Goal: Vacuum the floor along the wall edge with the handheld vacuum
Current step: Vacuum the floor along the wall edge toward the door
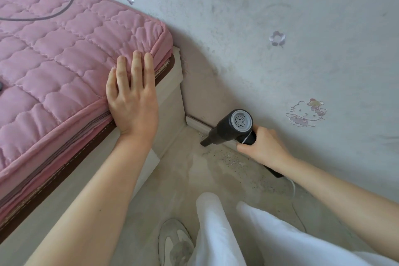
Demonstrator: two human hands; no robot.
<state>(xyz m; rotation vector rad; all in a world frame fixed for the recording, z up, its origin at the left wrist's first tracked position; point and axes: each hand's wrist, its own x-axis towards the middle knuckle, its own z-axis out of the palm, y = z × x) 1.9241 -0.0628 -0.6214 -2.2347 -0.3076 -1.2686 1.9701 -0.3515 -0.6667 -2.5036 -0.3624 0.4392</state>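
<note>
Handheld vacuum (234, 128) held by right hand (262, 147), fingers curled round handle; long axis slanted, nozzle pointed down-left at skirting board (197, 124). Left hand (132, 99) laid flat, fingers spread, on mattress (54, 54) corner.

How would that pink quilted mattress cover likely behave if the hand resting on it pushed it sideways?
The pink quilted mattress cover looks soft and floppy: it wrinkles near the corner, so it would probably bunch up instead of sliding whole. The left hand lies flat on its edge, and the padding likely gives under pressure. Its zipped side suggests it would stay on the mattress.
</note>
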